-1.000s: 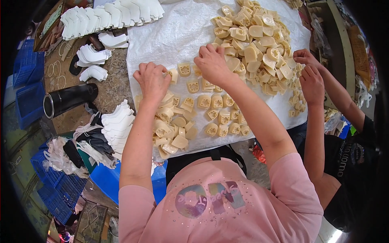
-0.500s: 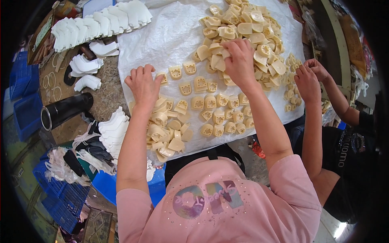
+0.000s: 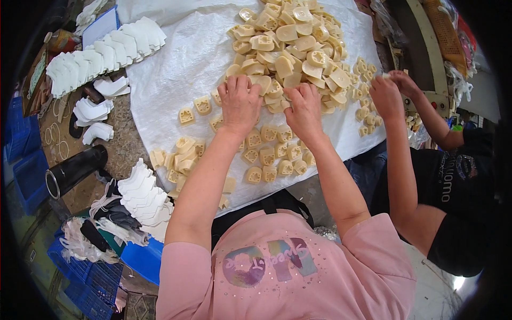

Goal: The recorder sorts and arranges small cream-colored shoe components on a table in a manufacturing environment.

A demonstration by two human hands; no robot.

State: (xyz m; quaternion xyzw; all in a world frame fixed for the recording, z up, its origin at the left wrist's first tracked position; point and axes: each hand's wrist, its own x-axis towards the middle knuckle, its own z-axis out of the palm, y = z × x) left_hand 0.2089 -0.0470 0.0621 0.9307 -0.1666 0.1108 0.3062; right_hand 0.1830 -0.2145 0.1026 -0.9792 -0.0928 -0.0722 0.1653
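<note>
A large heap of cream, rounded moulded pieces (image 3: 285, 66) lies on a white woven sheet (image 3: 170, 69). At the heap's near edge my left hand (image 3: 241, 105) has its fingers curled downward; its fingertips and whatever they grip are hidden. Just right of it, my right hand (image 3: 305, 111) is bent around a cream piece (image 3: 284, 102) at the heap's lower edge. Below both hands, cream pieces (image 3: 267, 156) sit in rough rows with their hollow undersides up. More hollow-side-up pieces (image 3: 202, 105) stand to the left of my left hand.
A smaller pile of cream pieces (image 3: 184, 159) lies near my left forearm. White curved parts (image 3: 114, 50) are lined up at the far left. A black tube (image 3: 77, 170) and blue crates (image 3: 32, 181) stand beyond the sheet. A co-worker's hands (image 3: 392, 88) work at the right.
My left hand has moved right, from the loose pieces to the heap's edge. My right hand has drawn nearer, down from higher on the heap. The view has shifted slightly right.
</note>
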